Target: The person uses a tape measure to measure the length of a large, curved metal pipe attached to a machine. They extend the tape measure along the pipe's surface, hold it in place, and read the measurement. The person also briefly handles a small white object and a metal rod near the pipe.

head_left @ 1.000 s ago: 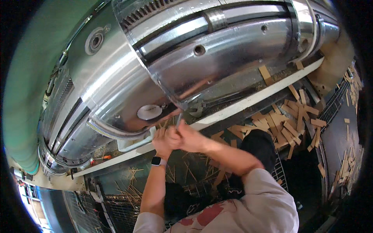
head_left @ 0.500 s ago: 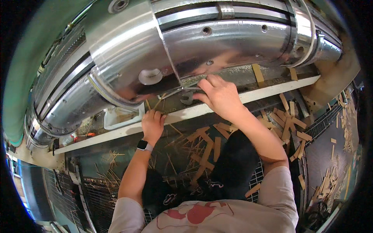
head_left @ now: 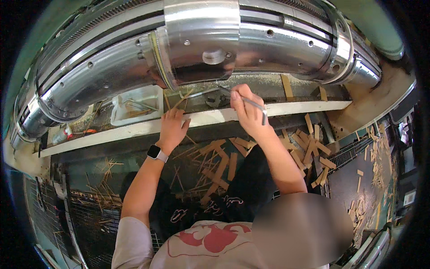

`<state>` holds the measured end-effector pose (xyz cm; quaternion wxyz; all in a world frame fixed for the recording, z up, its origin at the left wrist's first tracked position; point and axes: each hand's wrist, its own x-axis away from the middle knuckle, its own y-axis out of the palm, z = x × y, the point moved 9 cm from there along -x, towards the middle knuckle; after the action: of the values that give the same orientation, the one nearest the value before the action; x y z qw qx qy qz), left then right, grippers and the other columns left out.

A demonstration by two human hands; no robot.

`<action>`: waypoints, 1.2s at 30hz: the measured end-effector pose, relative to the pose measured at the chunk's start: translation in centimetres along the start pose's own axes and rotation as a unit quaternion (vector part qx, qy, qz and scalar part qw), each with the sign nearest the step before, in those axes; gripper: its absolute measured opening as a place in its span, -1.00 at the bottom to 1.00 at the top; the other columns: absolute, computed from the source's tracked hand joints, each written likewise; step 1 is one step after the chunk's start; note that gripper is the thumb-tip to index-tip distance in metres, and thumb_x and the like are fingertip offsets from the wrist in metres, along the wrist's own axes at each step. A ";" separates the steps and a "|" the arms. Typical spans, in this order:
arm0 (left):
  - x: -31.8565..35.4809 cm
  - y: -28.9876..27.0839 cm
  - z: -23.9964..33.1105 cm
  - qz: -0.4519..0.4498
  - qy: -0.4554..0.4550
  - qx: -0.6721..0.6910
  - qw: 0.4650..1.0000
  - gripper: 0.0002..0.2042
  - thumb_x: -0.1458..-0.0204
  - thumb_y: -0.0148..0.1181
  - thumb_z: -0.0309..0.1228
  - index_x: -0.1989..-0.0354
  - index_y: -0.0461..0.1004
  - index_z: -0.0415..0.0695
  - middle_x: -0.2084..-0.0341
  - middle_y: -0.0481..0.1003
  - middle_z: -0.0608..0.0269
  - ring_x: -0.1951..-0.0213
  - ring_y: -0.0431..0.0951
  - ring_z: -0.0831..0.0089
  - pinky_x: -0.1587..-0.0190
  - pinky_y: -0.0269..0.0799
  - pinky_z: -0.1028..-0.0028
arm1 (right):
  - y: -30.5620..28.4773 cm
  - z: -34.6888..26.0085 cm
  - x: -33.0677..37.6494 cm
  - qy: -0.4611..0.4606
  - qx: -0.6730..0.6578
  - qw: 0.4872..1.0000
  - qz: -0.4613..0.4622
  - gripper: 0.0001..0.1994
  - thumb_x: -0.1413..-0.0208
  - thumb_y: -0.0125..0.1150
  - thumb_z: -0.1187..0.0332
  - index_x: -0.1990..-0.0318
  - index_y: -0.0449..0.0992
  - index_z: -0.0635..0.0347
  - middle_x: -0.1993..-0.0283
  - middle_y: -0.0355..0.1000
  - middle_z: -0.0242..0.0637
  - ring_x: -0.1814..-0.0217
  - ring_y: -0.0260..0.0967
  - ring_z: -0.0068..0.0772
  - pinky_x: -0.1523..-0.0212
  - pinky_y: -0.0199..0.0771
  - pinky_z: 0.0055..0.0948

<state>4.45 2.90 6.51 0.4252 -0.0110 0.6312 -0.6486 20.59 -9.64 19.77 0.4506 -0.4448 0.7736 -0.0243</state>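
Observation:
My right hand point(head_left: 249, 110) is closed around a metal L-shaped hex key point(head_left: 256, 105). The key's bent end sticks out by the back of the hand, and its long end points toward the underside of the large shiny metal cylinder point(head_left: 204, 67). A round hole and small screw holes show on the cylinder's collar above. My left hand point(head_left: 172, 127) lies over the white rail point(head_left: 134, 132), fingers resting on its far side and thumb spread, holding nothing visible. Between the hands, behind the rail, lies a wrench point(head_left: 217, 99).
A white plastic tray point(head_left: 117, 117) with metal rods stands behind the rail at left, near a small bottle point(head_left: 62, 134). Cardboard strips point(head_left: 309, 145) are scattered below the rail. More scraps lie on the floor point(head_left: 349, 172) at right. A blurred patch covers the lower right.
My right hand has drawn back from the cylinder, and the hex key now shows tilted across it. The whole view has shifted. My left hand stays at the rail.

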 end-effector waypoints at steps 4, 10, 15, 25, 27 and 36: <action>-0.2 -1.8 2.1 -0.012 0.016 0.034 0.999 -0.70 0.04 0.12 -0.35 0.15 0.37 -0.24 0.19 0.35 0.02 0.10 0.33 0.05 0.03 0.21 0.18 | 1.0 -0.5 -0.7 -0.082 0.087 0.991 0.056 -0.85 -0.07 0.07 0.41 0.44 0.25 0.23 0.58 0.28 -0.10 0.57 0.28 -0.02 0.56 0.28 -0.28; -3.5 -14.3 11.5 0.103 0.159 0.243 0.951 -0.68 0.06 0.14 -0.46 0.10 0.34 -0.25 0.13 0.33 0.06 0.10 0.37 0.09 0.04 0.27 0.25 | 1.8 -1.7 -1.1 -0.101 0.213 0.971 0.045 -0.87 0.03 0.11 0.43 0.44 0.27 0.18 0.59 0.31 -0.14 0.56 0.33 -0.06 0.58 0.29 -0.28; -5.6 -16.1 16.5 0.035 0.342 0.174 0.923 -0.65 0.17 0.19 -0.36 0.18 0.38 -0.23 0.18 0.35 0.14 0.15 0.38 0.19 0.10 0.29 0.30 | 1.8 -1.9 -1.5 -0.083 0.226 0.970 0.038 -0.76 0.23 0.18 0.28 0.41 0.30 0.13 0.61 0.33 -0.23 0.53 0.38 -0.14 0.58 0.31 -0.30; -6.5 -15.4 18.2 0.048 0.441 0.153 0.883 -0.72 0.23 0.20 -0.23 0.52 0.27 -0.13 0.50 0.25 0.22 0.37 0.34 0.25 0.29 0.27 0.35 | 1.7 -1.4 -0.4 -0.109 0.208 0.970 0.067 -0.78 0.30 0.22 0.23 0.62 0.38 0.16 0.62 0.34 -0.23 0.55 0.37 -0.15 0.58 0.31 -0.31; -6.6 -15.1 18.2 0.066 0.419 0.142 0.894 -0.71 0.24 0.21 -0.22 0.53 0.27 -0.13 0.50 0.25 0.22 0.38 0.34 0.26 0.31 0.28 0.36 | 1.5 -1.1 -0.4 -0.105 0.200 0.970 0.089 -0.78 0.30 0.22 0.23 0.63 0.38 0.16 0.63 0.34 -0.21 0.55 0.37 -0.14 0.59 0.31 -0.31; -6.3 -15.0 17.7 0.203 0.355 0.125 0.904 -0.71 0.27 0.25 -0.24 0.56 0.28 -0.14 0.54 0.23 0.24 0.51 0.36 0.33 0.46 0.30 0.42 | 1.9 -0.9 -0.6 -0.116 0.248 0.955 0.116 -0.82 0.25 0.19 0.30 0.65 0.35 0.17 0.68 0.30 -0.20 0.62 0.31 -0.11 0.65 0.26 -0.32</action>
<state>10.22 -10.26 25.80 0.2936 0.4011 0.6425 -0.5832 18.77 -8.39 19.90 0.6330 -0.2257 0.7321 -0.1116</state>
